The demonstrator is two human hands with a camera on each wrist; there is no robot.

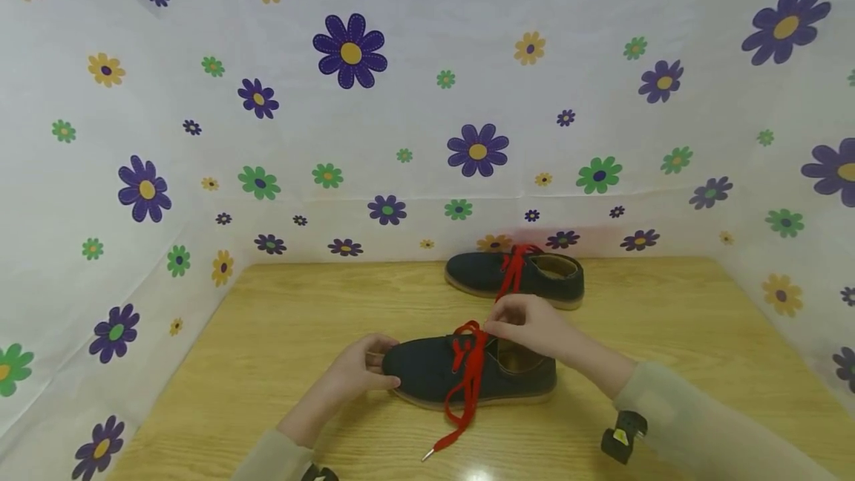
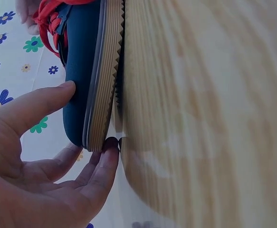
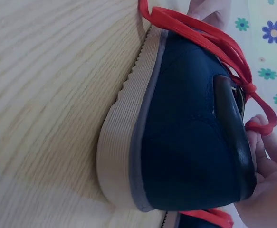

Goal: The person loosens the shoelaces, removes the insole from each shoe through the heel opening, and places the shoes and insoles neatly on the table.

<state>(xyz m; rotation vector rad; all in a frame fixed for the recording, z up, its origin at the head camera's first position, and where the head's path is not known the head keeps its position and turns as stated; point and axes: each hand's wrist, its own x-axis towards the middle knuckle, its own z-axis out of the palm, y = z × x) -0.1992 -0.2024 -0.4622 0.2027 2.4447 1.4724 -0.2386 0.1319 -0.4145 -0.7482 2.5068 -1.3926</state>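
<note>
A dark navy shoe (image 1: 427,370) with a tan ridged sole lies on the wooden table, its toe to the left. Around that toe my left hand (image 1: 354,373) holds it, thumb (image 2: 57,97) on the near side and fingertips at the front and sole edge. The red shoelace (image 1: 473,370) is tied at the top, and its long ends hang over the near side. My right hand (image 1: 531,326) is above the shoe's opening, fingertips at a loop of the lace (image 3: 266,124). Part of that contact is hidden by the fingers.
Behind stands a matching navy shoe (image 1: 561,284) with red laces, close to the back wall. Flower-printed white cloth (image 1: 414,117) encloses the wooden table (image 1: 267,332) at the back and sides.
</note>
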